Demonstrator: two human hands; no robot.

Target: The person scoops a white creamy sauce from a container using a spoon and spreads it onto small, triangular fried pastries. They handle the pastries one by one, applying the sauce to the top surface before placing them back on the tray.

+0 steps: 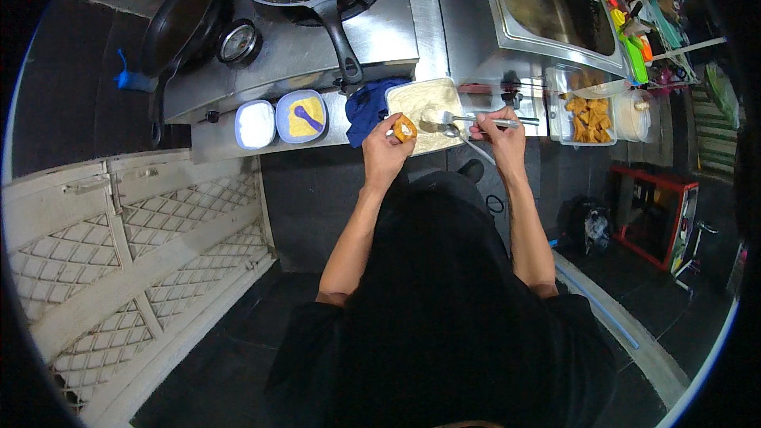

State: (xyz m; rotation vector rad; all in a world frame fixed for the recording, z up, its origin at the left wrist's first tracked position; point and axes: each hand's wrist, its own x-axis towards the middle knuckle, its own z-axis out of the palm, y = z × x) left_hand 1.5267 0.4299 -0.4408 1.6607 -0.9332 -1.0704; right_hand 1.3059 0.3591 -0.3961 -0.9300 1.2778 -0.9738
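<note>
My left hand grips a golden-brown fried tofu piece with pale filling showing at its opening. It is held over the left edge of a rectangular container of pale, thick paste. Over the container's right side, my right hand holds a metal utensil by its handle. That utensil's tip meets a lump of paste, and its exact shape is hard to tell. Beneath it a metal spoon rests in the paste, its handle slanting over the near rim. A dark blue cloth lies against the container's left side.
Left along the ledge are tubs of white powder and yellow powder with a purple scoop. A frying pan's handle juts out above. To the right, fried tofu pieces fill a clear container beside a round tub.
</note>
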